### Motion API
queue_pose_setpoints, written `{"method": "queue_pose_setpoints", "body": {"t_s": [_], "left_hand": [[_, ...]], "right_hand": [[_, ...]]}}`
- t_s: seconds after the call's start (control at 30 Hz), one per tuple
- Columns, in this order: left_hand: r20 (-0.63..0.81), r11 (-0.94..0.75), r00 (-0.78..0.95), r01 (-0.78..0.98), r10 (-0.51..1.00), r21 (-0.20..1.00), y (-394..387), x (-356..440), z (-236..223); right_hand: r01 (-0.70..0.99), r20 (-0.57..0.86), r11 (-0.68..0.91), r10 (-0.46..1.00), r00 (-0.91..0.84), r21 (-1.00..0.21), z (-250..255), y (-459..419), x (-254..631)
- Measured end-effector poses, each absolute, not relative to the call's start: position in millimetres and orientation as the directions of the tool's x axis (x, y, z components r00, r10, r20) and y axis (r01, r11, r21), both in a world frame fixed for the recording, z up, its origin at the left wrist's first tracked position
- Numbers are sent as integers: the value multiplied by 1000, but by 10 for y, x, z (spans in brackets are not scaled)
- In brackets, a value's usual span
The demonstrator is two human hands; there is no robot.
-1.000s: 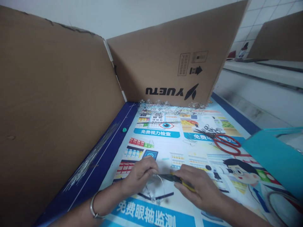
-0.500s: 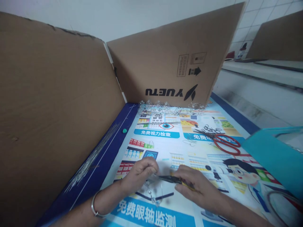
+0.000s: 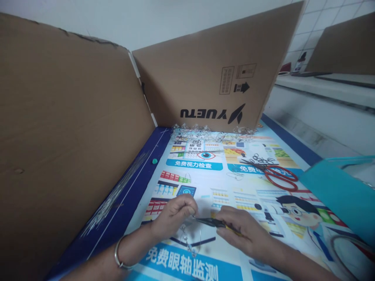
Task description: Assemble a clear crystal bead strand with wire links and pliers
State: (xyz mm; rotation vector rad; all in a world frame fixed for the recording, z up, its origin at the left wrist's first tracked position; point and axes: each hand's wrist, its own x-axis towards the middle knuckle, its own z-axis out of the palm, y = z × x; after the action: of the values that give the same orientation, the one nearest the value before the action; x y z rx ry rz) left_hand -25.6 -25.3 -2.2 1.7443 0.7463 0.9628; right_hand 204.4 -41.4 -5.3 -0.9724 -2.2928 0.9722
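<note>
Near the front of the printed mat, my left hand (image 3: 179, 215) pinches the upper end of a strand of clear beads (image 3: 187, 239), which dangles below it in a loop of thin wire. My right hand (image 3: 241, 226) is wrapped round a pair of pliers (image 3: 212, 222) with dark jaws and yellowish handles. The pliers' tips point left and meet the strand close to my left fingertips. Whether the jaws grip the wire is too small to tell.
Red-handled scissors (image 3: 281, 177) lie at right beside small dark rings (image 3: 262, 159). A pile of clear beaded pieces (image 3: 211, 134) lines the cardboard panel (image 3: 205, 78). Thin wires (image 3: 114, 197) lie along the left edge. A teal holder (image 3: 342, 191) stands at right.
Both hands stay in nearly the same place. The beaded strand swings slightly beneath my left hand, and the view shifts a little.
</note>
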Motion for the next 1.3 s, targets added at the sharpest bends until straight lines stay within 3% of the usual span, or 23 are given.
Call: {"method": "queue_pose_setpoints", "body": {"t_s": [0.37,0.53,0.87,1.07,1.3], "left_hand": [[222,-286,532,40,817,957,-274,-265,-28],[125,-222,509,135,852,966,-297,-252,15],[47,-147,289,335,956,931,-243,-202,-42],[130,-134,39,396,991,908,-138,-234,-121],[97,-106,45,510,994,853,-72,-274,-132]], "right_hand": [[368,116,479,720,-684,-797,12,-377,2070],[434,91,503,725,-683,-748,16,-346,2118],[656,63,418,868,-493,-629,-55,-243,2161],[759,50,360,916,-399,-543,-100,-250,2143],[808,7,337,924,-381,-483,-83,-297,2104]]}}
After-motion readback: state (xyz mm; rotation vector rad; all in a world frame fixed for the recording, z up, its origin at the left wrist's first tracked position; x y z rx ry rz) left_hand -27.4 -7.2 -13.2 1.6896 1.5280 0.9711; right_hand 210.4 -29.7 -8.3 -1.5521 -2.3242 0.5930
